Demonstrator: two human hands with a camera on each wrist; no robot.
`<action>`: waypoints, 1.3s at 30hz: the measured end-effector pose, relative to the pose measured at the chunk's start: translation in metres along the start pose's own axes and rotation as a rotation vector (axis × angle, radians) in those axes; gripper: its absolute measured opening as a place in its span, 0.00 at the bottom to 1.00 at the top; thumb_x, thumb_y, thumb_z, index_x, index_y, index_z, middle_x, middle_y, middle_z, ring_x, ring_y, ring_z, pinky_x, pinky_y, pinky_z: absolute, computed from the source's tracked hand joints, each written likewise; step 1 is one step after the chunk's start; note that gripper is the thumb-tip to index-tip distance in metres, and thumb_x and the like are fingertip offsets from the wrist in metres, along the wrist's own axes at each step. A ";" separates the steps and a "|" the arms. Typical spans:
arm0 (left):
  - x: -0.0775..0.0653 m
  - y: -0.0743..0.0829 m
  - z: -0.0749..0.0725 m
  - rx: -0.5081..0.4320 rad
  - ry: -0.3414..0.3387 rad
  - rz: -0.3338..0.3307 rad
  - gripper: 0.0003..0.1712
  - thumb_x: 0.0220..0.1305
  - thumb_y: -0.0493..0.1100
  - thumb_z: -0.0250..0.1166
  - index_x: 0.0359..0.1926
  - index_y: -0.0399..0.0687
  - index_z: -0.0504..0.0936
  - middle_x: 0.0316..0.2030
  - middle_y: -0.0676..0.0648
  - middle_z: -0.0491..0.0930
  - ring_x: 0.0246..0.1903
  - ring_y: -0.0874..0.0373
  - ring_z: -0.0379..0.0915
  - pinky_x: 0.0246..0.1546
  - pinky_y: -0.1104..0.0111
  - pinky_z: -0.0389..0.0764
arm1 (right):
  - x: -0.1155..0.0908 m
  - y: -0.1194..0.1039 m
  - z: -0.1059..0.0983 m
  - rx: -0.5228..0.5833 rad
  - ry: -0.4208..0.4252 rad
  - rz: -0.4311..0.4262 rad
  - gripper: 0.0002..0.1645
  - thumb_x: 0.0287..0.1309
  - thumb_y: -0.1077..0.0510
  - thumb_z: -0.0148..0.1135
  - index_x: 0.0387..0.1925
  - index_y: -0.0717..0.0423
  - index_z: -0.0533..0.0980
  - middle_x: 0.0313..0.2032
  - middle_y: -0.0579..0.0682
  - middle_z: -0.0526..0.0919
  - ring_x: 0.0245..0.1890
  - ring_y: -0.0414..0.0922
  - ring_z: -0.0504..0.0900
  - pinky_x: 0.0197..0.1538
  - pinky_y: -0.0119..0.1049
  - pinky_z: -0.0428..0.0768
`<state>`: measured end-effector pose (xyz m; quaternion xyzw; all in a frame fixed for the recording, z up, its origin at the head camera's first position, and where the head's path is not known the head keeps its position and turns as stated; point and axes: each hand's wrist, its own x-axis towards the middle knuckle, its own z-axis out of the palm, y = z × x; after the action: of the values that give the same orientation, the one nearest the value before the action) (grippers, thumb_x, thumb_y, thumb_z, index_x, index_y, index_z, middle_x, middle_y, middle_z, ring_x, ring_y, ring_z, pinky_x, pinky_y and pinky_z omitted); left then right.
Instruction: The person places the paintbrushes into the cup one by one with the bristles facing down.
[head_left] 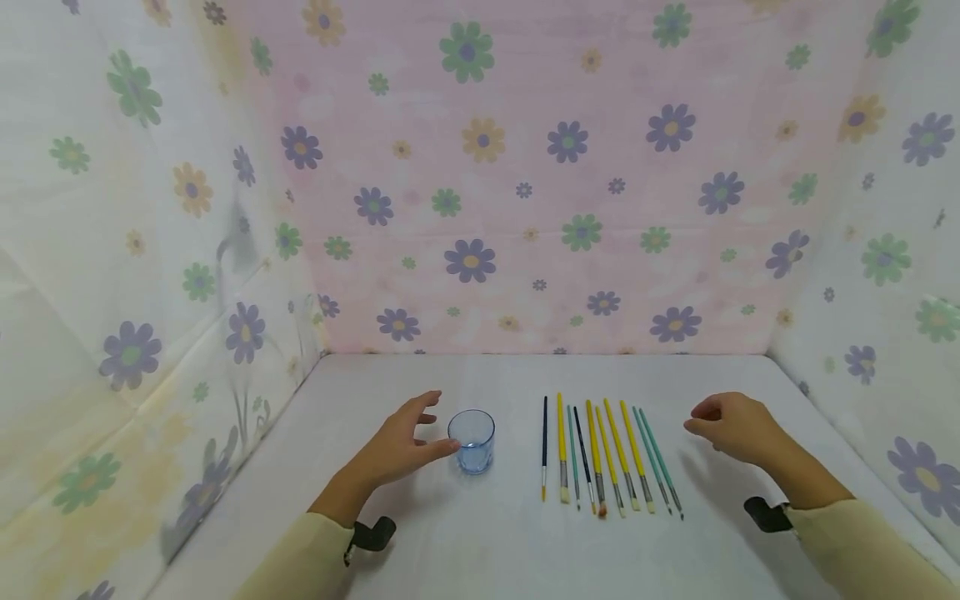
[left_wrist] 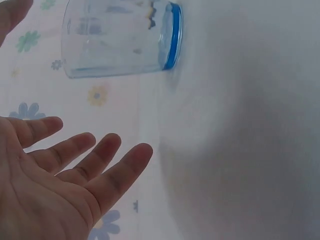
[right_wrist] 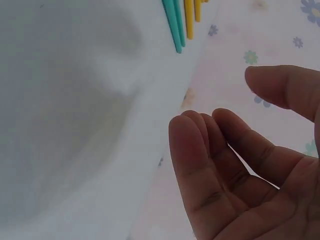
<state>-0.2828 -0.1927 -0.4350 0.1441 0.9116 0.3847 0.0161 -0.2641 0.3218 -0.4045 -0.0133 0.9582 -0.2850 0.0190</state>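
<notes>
- See-through blue round cup (head_left: 474,455), made of what looks like glass, stands upright on the white flat table (head_left: 480,550) with nothing in it.
- Thin paint brushes with yellow, green-blue and dark wooden-looking handles (head_left: 606,447) lie side by side in a row, to the right of the cup, with their hairs toward the person.
- Nothing looks done yet, I think: no brush is picked up and no hand has a grip on the cup. Getting hold of something seems to be left.
- The left hand (head_left: 400,446) is spread wide, just beside the cup on its left. I cannot tell if the thumb touches it.
- The right hand (head_left: 738,427) has loosely bent fingers, holds nothing, and is well apart from the cup, past the brushes.
</notes>
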 end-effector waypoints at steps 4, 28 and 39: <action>0.004 0.000 0.009 -0.072 -0.012 0.017 0.57 0.52 0.62 0.80 0.79 0.63 0.60 0.76 0.48 0.65 0.69 0.46 0.71 0.57 0.51 0.85 | 0.007 0.000 0.006 0.081 -0.045 0.090 0.26 0.66 0.49 0.68 0.52 0.69 0.79 0.40 0.58 0.86 0.34 0.46 0.83 0.38 0.41 0.88; 0.028 -0.005 0.027 -0.398 -0.162 0.130 0.43 0.52 0.49 0.83 0.69 0.55 0.75 0.67 0.43 0.78 0.66 0.51 0.76 0.69 0.55 0.74 | 0.040 0.000 0.040 0.244 -0.159 0.261 0.24 0.56 0.51 0.78 0.45 0.66 0.83 0.34 0.54 0.87 0.31 0.44 0.85 0.36 0.37 0.87; 0.030 -0.012 0.034 -0.561 -0.220 0.115 0.44 0.54 0.44 0.82 0.71 0.53 0.73 0.68 0.41 0.77 0.68 0.48 0.74 0.68 0.61 0.76 | 0.042 -0.002 0.046 0.209 -0.152 0.277 0.29 0.52 0.49 0.81 0.44 0.67 0.81 0.33 0.56 0.86 0.30 0.45 0.84 0.34 0.36 0.85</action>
<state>-0.3095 -0.1691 -0.4654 0.2264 0.7528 0.6038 0.1319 -0.3043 0.2937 -0.4436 0.0993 0.9118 -0.3760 0.1314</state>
